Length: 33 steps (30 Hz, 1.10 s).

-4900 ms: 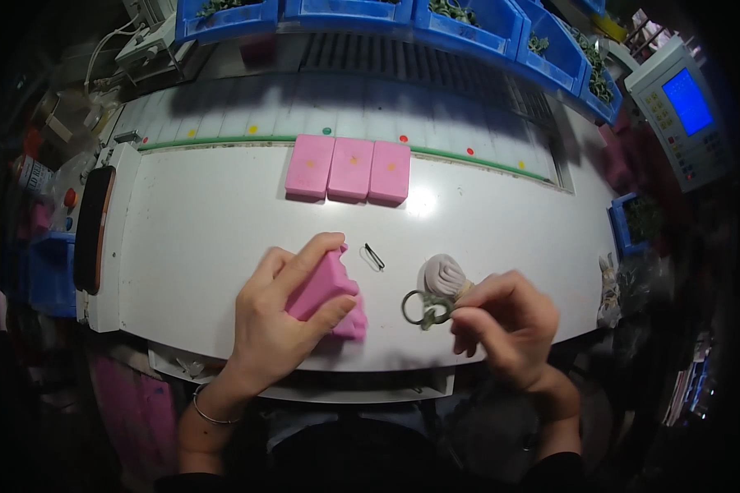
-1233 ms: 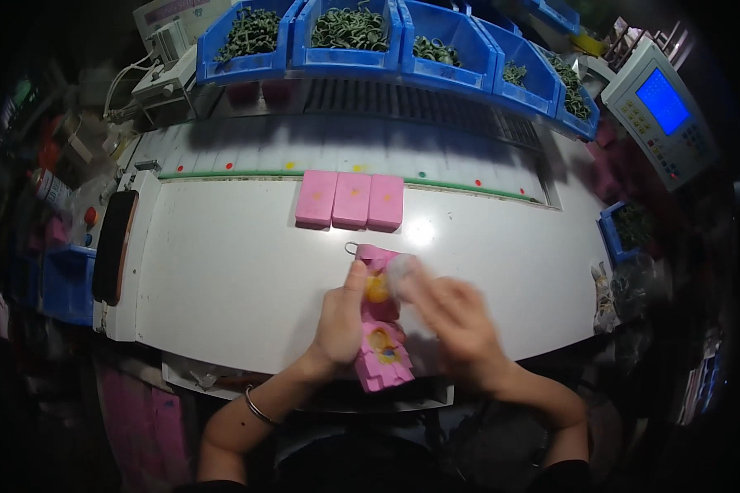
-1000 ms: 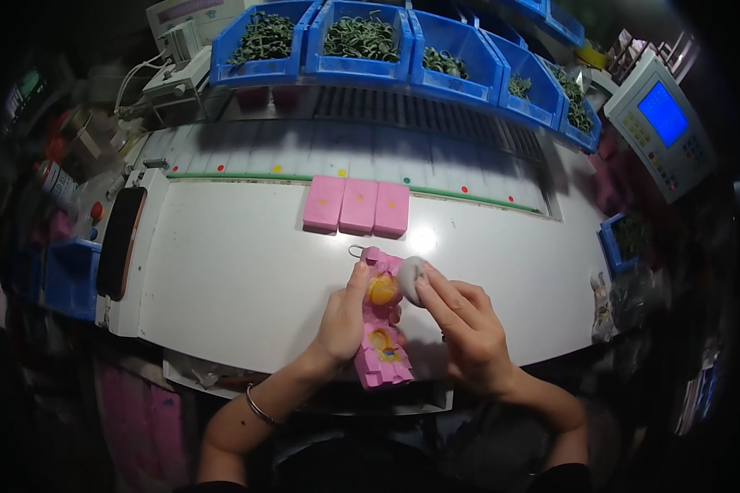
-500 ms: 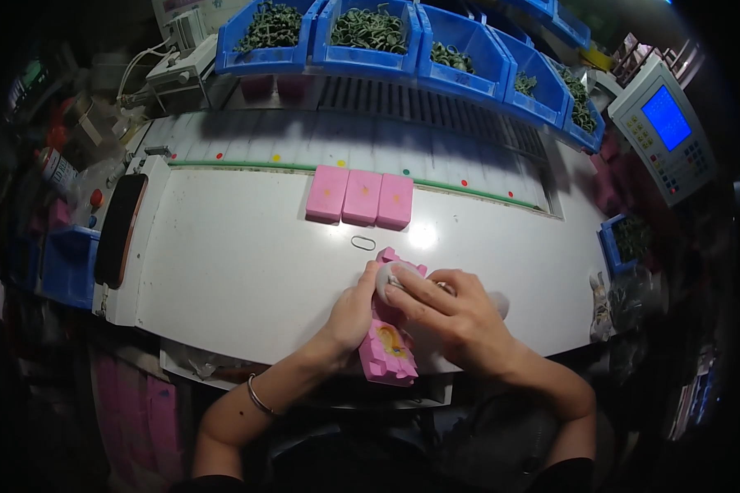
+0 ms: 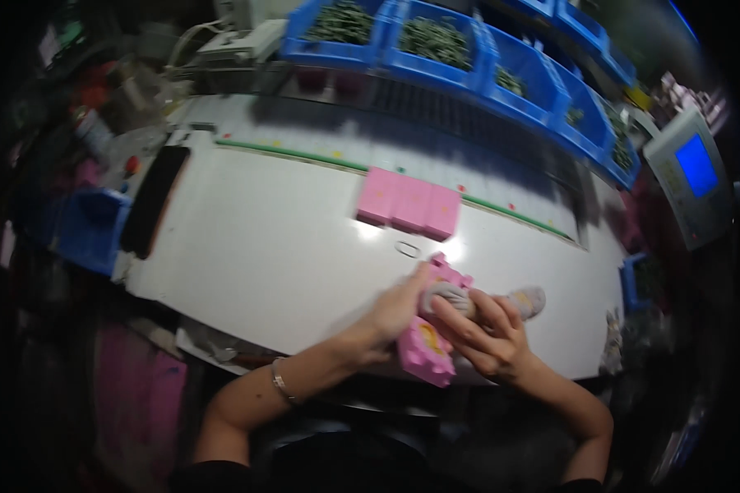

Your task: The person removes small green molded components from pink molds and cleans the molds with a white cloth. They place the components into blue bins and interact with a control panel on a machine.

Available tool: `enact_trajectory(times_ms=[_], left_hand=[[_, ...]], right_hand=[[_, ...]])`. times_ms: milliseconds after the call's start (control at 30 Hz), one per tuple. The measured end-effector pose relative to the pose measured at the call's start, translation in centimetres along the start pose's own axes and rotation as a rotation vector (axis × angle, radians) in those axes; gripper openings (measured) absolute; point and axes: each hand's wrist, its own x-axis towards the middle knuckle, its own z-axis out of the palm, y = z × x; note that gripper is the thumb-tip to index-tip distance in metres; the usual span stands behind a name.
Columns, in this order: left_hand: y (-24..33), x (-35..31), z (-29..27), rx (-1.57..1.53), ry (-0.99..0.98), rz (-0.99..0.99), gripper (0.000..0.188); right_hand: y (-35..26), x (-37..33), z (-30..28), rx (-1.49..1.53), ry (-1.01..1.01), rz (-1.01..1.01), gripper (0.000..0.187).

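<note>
**Left hand and right hand both occupied**

The opened pink block is grasped by the left hand above the near side of the white table; a grey cloth bundle is pinched by the right hand over its far half. The work there appears under way, not completed. Three pink blocks, apparently closed, are lined up farther away.

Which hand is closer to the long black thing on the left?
Left. The left hand holds the pink block, right of the long black thing; the right hand, holding the grey bundle, is farther right.
</note>
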Motion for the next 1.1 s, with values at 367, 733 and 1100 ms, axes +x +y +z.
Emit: enact_trajectory(times_ms=[367,733,1100], left_hand=[[-1.2,-1.8,-0.4,1.005,0.435,1.144,0.062],[1.1,-3.0,-1.6,0.373,-0.267,-0.007,0.052],[-0.2,0.8,0.4,0.035,0.044,0.277,0.054]], right_hand=[[-1.8,0.8,-2.9,0.972,0.104,0.95,0.026],[-2.5,2.7,-3.5,0.654,0.099,0.453,0.029],[-3.1,2.2,-3.4,0.624,0.228,0.616,0.042]])
